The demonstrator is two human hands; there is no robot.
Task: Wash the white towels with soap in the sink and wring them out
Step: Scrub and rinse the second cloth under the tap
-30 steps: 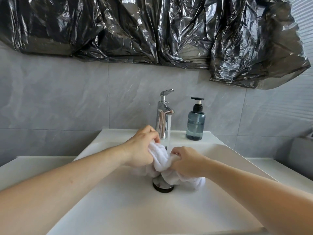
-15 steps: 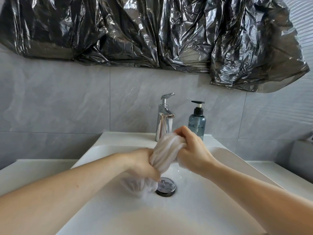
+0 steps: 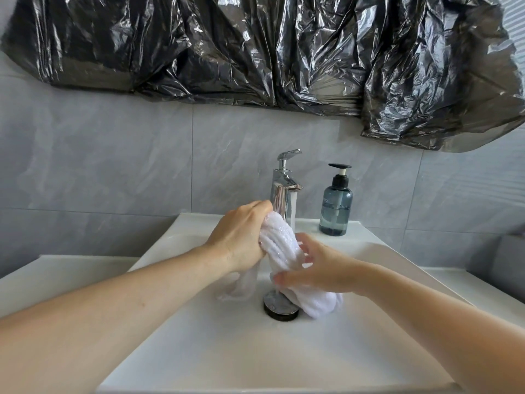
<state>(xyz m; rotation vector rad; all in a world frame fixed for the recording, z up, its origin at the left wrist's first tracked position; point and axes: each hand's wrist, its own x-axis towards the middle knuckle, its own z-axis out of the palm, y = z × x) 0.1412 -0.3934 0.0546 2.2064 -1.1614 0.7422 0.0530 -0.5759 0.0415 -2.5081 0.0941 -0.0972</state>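
Left hand: our left hand is curled tight round the upper end of the white towel, fist raised just in front of the tap.
Right hand: our right hand lies below and to the right of the left, fingers spread and only loosely bent against the towel's middle — touching it, not clenched on it.
Towel: bunched into a thick, ribbed rope between the two hands, wet and glistening; a thin, half-transparent tail hangs under the left hand, and a fatter wad sags below the right hand onto the basin floor.
Drain: the round drain plug sits directly beneath the hands, touching the towel's lower wad.
Tap: the chrome tap stands just behind the left hand — water runs from it.
Soap: a blue-grey pump bottle stands beyond the right hand on the sink ledge.
Wall: black plastic sheeting hangs above.
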